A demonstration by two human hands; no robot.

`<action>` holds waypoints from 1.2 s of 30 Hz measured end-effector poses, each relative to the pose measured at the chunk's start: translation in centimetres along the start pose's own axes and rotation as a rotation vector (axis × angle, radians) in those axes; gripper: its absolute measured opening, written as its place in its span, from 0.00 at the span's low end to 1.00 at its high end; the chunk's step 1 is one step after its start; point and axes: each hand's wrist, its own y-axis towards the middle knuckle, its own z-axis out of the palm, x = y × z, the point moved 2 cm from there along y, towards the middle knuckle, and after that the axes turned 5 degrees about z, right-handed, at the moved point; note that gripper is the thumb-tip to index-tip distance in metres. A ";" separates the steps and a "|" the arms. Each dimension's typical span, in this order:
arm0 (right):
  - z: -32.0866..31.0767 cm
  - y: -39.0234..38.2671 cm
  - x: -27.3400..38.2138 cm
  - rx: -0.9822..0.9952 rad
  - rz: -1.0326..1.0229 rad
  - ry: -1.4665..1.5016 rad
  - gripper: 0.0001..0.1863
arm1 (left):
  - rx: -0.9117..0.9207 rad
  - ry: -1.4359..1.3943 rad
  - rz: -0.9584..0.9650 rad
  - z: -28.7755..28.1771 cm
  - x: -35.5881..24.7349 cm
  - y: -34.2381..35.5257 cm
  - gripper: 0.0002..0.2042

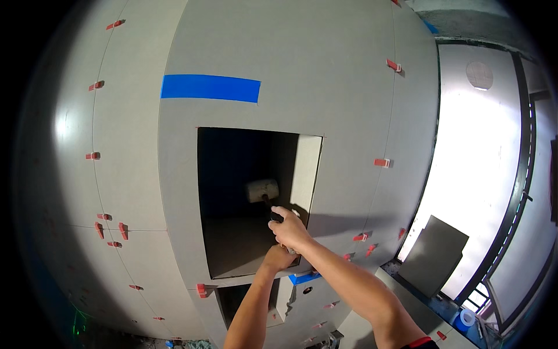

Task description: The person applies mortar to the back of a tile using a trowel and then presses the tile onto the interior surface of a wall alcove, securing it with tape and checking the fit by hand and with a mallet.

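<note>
My right hand [289, 231] is closed on the dark handle of a rubber mallet [262, 190], whose pale, scuffed head is inside a square recess [304, 171] in the grey tiled wall. My left hand [279, 257] is just below my right, at the lower right of the opening, with curled fingers partly hidden; I cannot make out what it grips. A blue tape strip [210, 88] is stuck above the recess. Below it are a second, smaller opening [285, 302] and another piece of blue tape [303, 278].
Red levelling clips [381, 163] dot the tile joints on both sides. At the right are a bright white panel [465, 128] in a dark frame, a leaning dark board [433, 256] and a roll [465, 320] on a ledge. Debris [174, 343] lies along the bottom edge.
</note>
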 end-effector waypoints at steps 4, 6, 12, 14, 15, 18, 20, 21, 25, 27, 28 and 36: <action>-0.6 -1.2 0.8 0.165 -0.006 0.121 0.29 | -0.055 -0.041 0.006 -0.4 -0.1 -0.6 0.31; -2.7 -0.3 0.9 0.102 -0.031 0.122 0.29 | 0.027 -0.025 -0.230 -1.0 -3.3 -0.4 0.34; -3.2 -1.0 2.6 0.189 -0.057 0.189 0.30 | 0.029 0.006 -0.215 -1.5 -3.1 -0.9 0.48; -4.0 -0.1 2.0 0.100 -0.037 0.212 0.30 | 0.012 0.021 -0.192 -1.3 -2.4 -0.7 0.50; -3.8 0.0 2.1 0.104 -0.046 0.227 0.30 | 0.028 -0.008 -0.185 -1.4 -2.5 -0.5 0.49; -3.4 -0.1 2.1 0.033 -0.046 0.203 0.30 | 0.033 0.059 -0.016 -0.3 -2.5 0.6 0.48; -2.7 0.1 1.8 0.035 -0.047 0.207 0.30 | -0.029 0.325 0.289 2.1 -1.0 2.6 0.47; -2.4 -0.2 2.0 0.026 -0.044 0.175 0.30 | -0.070 0.302 0.343 2.7 -1.5 3.2 0.46; -1.7 -2.5 3.2 -0.011 -0.026 0.046 0.27 | -0.190 0.013 0.350 3.1 -3.2 6.2 0.45; -2.1 -3.3 3.1 0.114 -0.051 0.165 0.26 | -0.207 -0.015 0.346 3.4 -3.0 6.0 0.44; -2.6 -3.6 3.1 0.170 -0.086 0.200 0.26 | -0.215 -0.012 0.351 3.2 -2.8 6.2 0.43; -1.6 -2.4 3.3 0.074 -0.116 0.099 0.28 | -0.222 -0.053 0.365 3.2 -2.9 6.7 0.40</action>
